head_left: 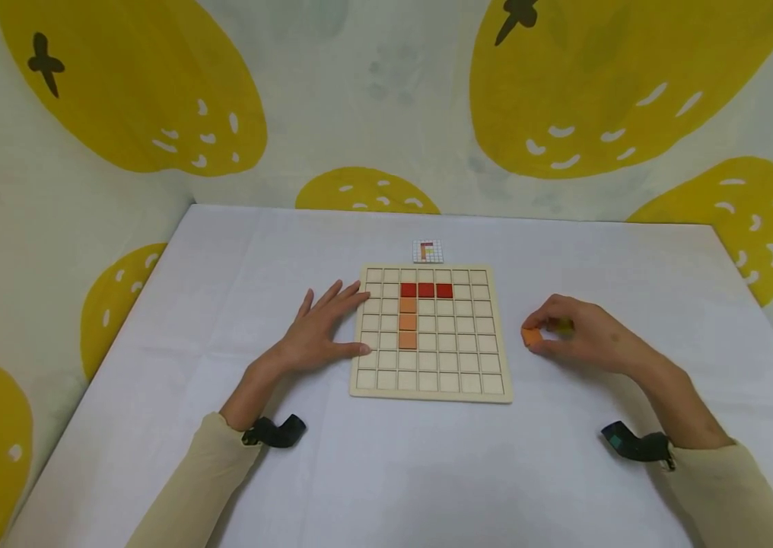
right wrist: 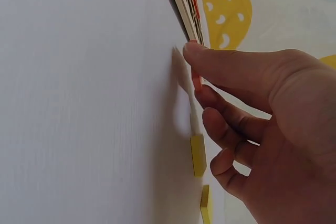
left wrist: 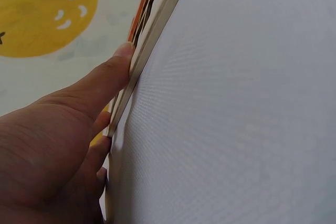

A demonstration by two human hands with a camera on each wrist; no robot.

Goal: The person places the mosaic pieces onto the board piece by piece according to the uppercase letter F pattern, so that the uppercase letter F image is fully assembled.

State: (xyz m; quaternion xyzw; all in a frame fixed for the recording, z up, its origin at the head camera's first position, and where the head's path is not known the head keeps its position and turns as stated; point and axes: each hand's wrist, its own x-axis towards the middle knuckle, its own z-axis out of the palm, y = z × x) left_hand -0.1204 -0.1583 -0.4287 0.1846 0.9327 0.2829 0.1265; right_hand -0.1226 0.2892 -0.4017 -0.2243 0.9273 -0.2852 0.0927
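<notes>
A wooden grid board (head_left: 386, 384) lies flat on the white table. Three red square tiles (head_left: 426, 290) form a row in its upper part, and three orange square tiles (head_left: 408, 323) run down below the leftmost red one. My left hand (head_left: 321, 331) rests at the board's left edge, fingers spread and straight, with thumb and fingertips touching the rim. Right of the board, my right hand (head_left: 581, 335) pinches an orange tile (right wrist: 196, 74) between thumb and index finger, just above the table. Two yellow tiles (right wrist: 198, 155) lie on the table by that hand, mostly hidden in the head view.
A small pattern card (head_left: 427, 251) with a coloured grid lies just beyond the board's far edge. The white-covered table (head_left: 236, 251) meets a fabric wall printed with large yellow fruit (head_left: 366, 190). A black wrist camera (head_left: 275, 432) is strapped to the left wrist, another (head_left: 635, 443) to the right.
</notes>
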